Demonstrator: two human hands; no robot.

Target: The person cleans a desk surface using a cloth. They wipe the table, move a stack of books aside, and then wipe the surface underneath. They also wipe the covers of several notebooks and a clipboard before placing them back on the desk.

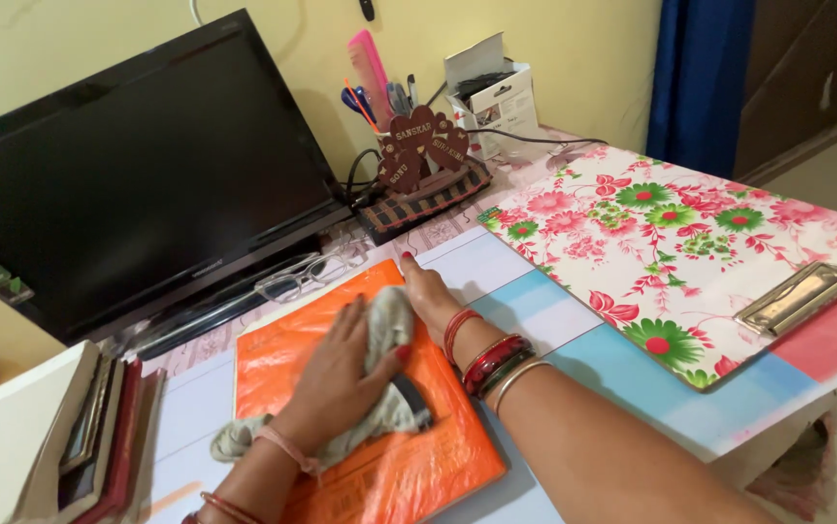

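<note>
left hand (341, 374) pressing grey cloth (379, 388) on orange folder (379, 466), right hand (428, 291) flat, pastel desk (612, 374), yellow wall (554, 39)

Two bare forearms, no sleeves seen, left hand (341, 374) with a thin pinkish thread tied at the wrist and a red bangle lower down, right hand (430, 291) with red-painted nails, stacked red, dark and metal bangles.

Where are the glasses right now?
In the head view, the clear glasses lie on the desk just in front of the black screen, left of centre, right behind the top edge of the orange packet.
</note>
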